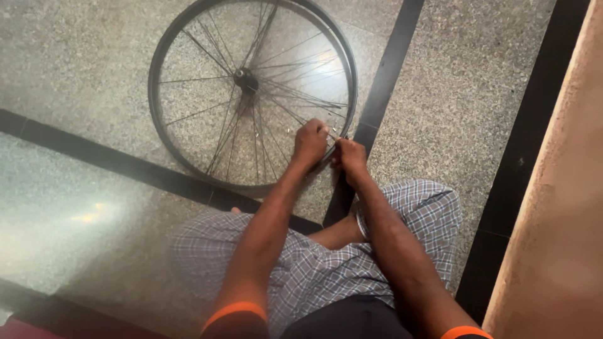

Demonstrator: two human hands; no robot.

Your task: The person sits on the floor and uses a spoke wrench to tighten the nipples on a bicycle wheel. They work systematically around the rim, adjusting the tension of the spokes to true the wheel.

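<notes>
I am pinching a spoke (331, 134) at the bicycle wheel's (164, 135) near right rim with both my left hand (310, 142) and my right hand (350, 157).

The floor (81, 56) is shiny grey speckled stone. Black strips (389, 63) cross it, making big squares. Soft light (88, 216) glows on the floor at lower left. A tan wall (565, 207) runs down the right edge.
</notes>
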